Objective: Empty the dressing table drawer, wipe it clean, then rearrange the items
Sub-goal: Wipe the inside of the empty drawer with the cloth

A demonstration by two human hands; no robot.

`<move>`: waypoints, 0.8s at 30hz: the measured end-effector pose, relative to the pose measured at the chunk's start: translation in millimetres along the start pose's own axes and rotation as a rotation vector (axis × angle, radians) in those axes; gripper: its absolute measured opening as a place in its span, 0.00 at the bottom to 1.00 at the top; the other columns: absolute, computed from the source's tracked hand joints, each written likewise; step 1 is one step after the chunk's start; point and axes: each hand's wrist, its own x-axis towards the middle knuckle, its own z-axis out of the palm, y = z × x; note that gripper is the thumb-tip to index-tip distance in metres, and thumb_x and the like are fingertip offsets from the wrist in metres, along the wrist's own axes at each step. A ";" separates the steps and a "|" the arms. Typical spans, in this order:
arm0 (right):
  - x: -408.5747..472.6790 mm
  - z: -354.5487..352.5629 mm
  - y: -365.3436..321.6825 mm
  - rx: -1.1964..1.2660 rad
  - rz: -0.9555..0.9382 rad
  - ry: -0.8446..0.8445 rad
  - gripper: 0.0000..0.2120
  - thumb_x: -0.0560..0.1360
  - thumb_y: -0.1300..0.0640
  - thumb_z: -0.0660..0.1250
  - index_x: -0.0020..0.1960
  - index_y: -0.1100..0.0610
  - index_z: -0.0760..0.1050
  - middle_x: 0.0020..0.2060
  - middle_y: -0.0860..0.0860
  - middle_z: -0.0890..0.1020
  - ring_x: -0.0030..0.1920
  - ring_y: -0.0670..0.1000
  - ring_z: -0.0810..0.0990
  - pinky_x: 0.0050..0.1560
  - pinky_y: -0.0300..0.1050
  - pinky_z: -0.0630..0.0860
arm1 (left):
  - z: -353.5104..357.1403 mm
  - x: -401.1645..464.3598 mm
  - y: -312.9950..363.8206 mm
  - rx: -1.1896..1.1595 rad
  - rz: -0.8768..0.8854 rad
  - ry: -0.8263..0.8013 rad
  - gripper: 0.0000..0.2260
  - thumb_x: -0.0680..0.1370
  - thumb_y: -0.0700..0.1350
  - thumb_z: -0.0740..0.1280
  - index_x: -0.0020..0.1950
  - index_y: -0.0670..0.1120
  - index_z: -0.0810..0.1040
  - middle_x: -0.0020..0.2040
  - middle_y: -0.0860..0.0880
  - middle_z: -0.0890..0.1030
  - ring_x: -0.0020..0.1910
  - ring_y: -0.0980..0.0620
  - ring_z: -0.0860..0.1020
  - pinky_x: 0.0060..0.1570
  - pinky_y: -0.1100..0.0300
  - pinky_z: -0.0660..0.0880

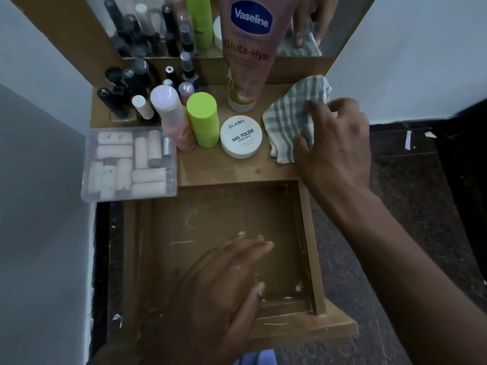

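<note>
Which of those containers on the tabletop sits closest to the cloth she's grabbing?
The white round tub labelled nail polish remover wipes: it sits just left of the checked cloth that the right hand grips. The lime-green bottle and pink bottle stand farther left.

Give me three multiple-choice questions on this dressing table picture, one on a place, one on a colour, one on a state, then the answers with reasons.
1. Where is the white jar?
A. In the drawer
B. On the tabletop, left of the cloth
C. In the clear box

2. What colour is the cap beside the jar?
A. Lime green
B. Red
C. Blue

3. What is the drawer's state?
A. Shut
B. Open, full
C. Open, emptied

Answers:
1 B, it stands between the green bottle and the cloth held by the right hand.
2 A, the cap is lime green.
3 C, the drawer shows bare wood under the left hand.
</note>
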 end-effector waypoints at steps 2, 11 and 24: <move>3.2 4.0 2.7 0.021 -0.014 0.048 0.21 0.78 0.60 0.68 0.71 0.53 0.74 0.63 0.59 0.74 0.60 0.60 0.75 0.53 0.52 0.76 | 6.4 -2.6 -2.2 0.011 -0.006 -0.097 0.22 0.78 0.53 0.67 0.73 0.58 0.75 0.71 0.62 0.76 0.74 0.62 0.71 0.71 0.61 0.71; -17.2 -34.4 42.8 0.366 -0.016 0.196 0.20 0.74 0.60 0.69 0.64 0.51 0.83 0.55 0.54 0.84 0.51 0.52 0.84 0.49 0.37 0.76 | 21.1 -11.4 -5.8 0.026 0.028 -0.316 0.25 0.78 0.63 0.67 0.74 0.61 0.73 0.73 0.65 0.73 0.74 0.66 0.68 0.70 0.67 0.67; -142.6 -4.8 43.5 0.587 0.018 -0.335 0.15 0.69 0.56 0.72 0.55 0.45 0.84 0.49 0.39 0.83 0.48 0.40 0.83 0.45 0.38 0.81 | 21.2 -46.6 -31.3 0.026 0.059 -0.456 0.24 0.74 0.65 0.69 0.69 0.60 0.79 0.66 0.61 0.79 0.63 0.65 0.77 0.62 0.72 0.69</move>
